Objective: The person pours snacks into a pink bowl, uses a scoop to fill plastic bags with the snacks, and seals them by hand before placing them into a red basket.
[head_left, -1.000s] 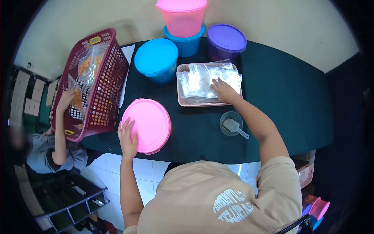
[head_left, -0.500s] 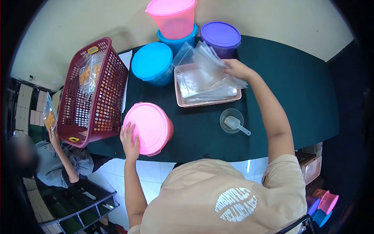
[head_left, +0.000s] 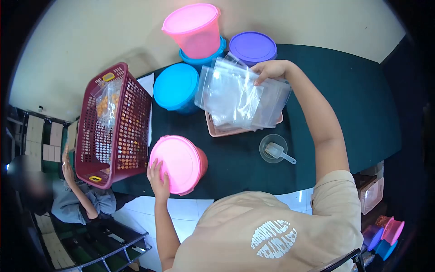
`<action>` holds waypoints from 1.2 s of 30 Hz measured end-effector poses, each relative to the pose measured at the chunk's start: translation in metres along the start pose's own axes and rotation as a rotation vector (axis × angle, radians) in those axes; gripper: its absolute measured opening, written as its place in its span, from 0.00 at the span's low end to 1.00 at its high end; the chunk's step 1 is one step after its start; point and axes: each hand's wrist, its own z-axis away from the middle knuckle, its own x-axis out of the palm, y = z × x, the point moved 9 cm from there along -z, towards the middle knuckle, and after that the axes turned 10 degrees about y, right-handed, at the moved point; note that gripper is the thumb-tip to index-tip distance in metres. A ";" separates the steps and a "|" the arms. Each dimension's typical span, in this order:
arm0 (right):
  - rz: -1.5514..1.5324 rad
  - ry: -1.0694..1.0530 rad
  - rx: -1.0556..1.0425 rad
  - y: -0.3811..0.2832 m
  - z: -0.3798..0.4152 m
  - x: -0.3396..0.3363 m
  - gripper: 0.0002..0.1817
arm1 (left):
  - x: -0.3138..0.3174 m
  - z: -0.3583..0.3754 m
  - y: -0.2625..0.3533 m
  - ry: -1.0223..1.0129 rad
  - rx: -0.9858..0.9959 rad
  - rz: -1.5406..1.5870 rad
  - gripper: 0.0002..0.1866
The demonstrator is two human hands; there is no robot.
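My right hand [head_left: 272, 71] grips a fanned stack of clear plastic bags [head_left: 233, 93] by its upper right edge. The stack hangs over a pale pink tray [head_left: 217, 132] and hides most of it. Fingers apart, my left hand [head_left: 159, 179] rests on the edge of the pink lid [head_left: 176, 161] of a round tub near the table's front. A clear bowl [head_left: 265, 154] holding a small scoop [head_left: 274, 149] stands just below the tray.
At left stands a maroon basket [head_left: 131, 131] with bags of orange snack [head_left: 108, 106]. Blue [head_left: 176, 86], purple [head_left: 253, 46] and pink [head_left: 192, 27] tubs line the back of the dark green table [head_left: 335, 113]. A co-worker's hand [head_left: 68, 167] is beside the basket.
My right hand has raised the bags, which now spread flat over the tray. My left hand stays on the pink lid. The snack bag is gone from the co-worker's hand. The whole view has shifted slightly.
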 end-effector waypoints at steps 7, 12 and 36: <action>1.076 0.328 0.080 0.098 -0.095 0.012 0.21 | 0.002 0.001 -0.003 -0.013 -0.020 -0.012 0.22; 0.968 0.968 -0.346 0.040 -0.042 0.093 0.31 | 0.004 0.000 -0.007 -0.008 -0.080 0.008 0.22; 0.823 0.579 -0.001 0.111 -0.019 0.183 0.21 | -0.023 -0.020 0.027 0.058 0.178 0.375 0.35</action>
